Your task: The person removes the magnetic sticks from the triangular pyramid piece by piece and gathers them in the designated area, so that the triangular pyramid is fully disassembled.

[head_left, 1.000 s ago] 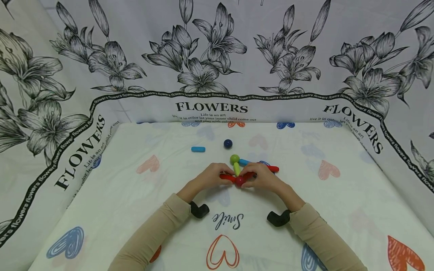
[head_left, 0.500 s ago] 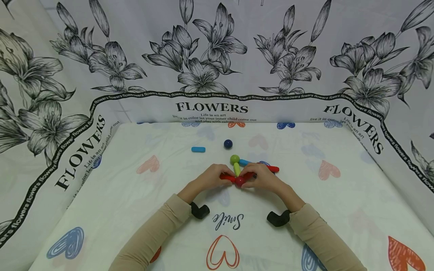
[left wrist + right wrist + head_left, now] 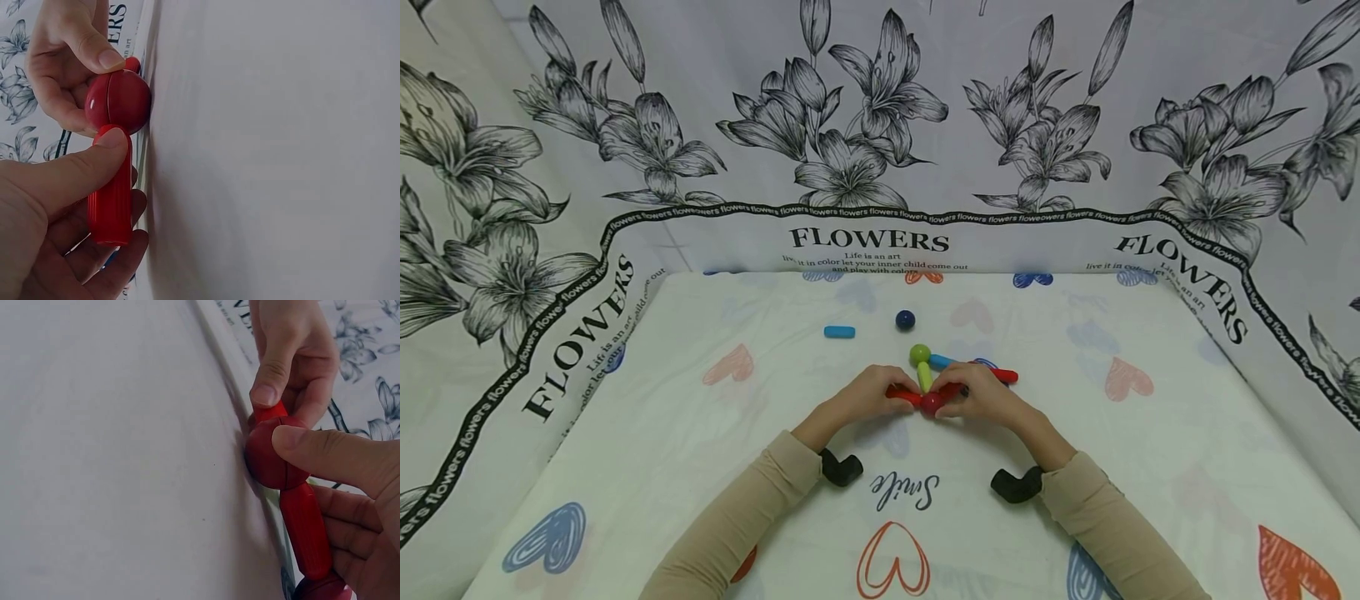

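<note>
Both hands meet at the middle of the tabletop (image 3: pixel 625 467), which is covered by a white cloth printed with coloured hearts; the left hand (image 3: pixel 868 393) pinches a short red ribbed plastic rod (image 3: pixel 111 197) between thumb and curled fingers, its far end touching a glossy red plastic ball (image 3: pixel 119 102) that rests on the cloth; the right hand (image 3: pixel 981 393) grips a second red ribbed rod (image 3: pixel 306 528) in its curled fingers, with the thumb pressed on the same red ball, so the ball sits between the two rods, with both hands closed on them; in the right wrist view another red rounded piece (image 3: pixel 322 589) shows at the lower end of that rod, mostly cut off by the frame edge; just beyond the hands a yellow-green rod (image 3: pixel 924 377) runs away from the red ball to a yellow-green ball (image 3: pixel 919 354); a light blue rod (image 3: pixel 942 361) leads right from that ball, and a further red rod (image 3: pixel 1003 375) pokes out to the right of the right hand; farther back, apart from the cluster, lie a loose dark blue ball (image 3: pixel 905 319) and, to its left, a loose light blue rod (image 3: pixel 838 332); a black-and-white flower-print fabric (image 3: pixel 880 125) stands around the far and side edges; both forearms wear beige sleeves (image 3: pixel 737 517)
</note>
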Available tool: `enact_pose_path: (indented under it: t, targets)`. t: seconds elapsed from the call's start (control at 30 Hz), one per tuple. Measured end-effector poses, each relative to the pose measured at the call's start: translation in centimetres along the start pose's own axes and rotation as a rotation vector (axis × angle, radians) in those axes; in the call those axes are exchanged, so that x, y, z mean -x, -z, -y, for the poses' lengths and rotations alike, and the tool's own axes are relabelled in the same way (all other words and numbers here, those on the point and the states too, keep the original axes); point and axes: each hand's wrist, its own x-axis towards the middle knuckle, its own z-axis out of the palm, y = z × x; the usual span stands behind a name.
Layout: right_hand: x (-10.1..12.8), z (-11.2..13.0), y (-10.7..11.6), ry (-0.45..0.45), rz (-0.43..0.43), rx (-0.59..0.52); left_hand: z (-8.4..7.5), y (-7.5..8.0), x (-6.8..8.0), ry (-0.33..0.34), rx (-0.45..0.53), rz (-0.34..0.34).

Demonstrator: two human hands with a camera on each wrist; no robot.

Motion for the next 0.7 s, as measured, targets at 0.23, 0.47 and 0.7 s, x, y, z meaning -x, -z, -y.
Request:
enact_pose_path:
  t: [0.23,0.47,0.7]
  targets:
    - [0.2,-0.2,0.1,-0.020,0.000,0.007,0.5,0.5,0.5,0.012,-0.004,-0.021]
    - [0.3,0.0,0.3,-0.061,0.008,0.014,1.0,1.3,1.1,0.058,-0.007,-0.051]
    - [0.2,0.2,0.2,-0.060,0.008,0.022,1.4,1.4,1.2,0.092,0.017,-0.074]
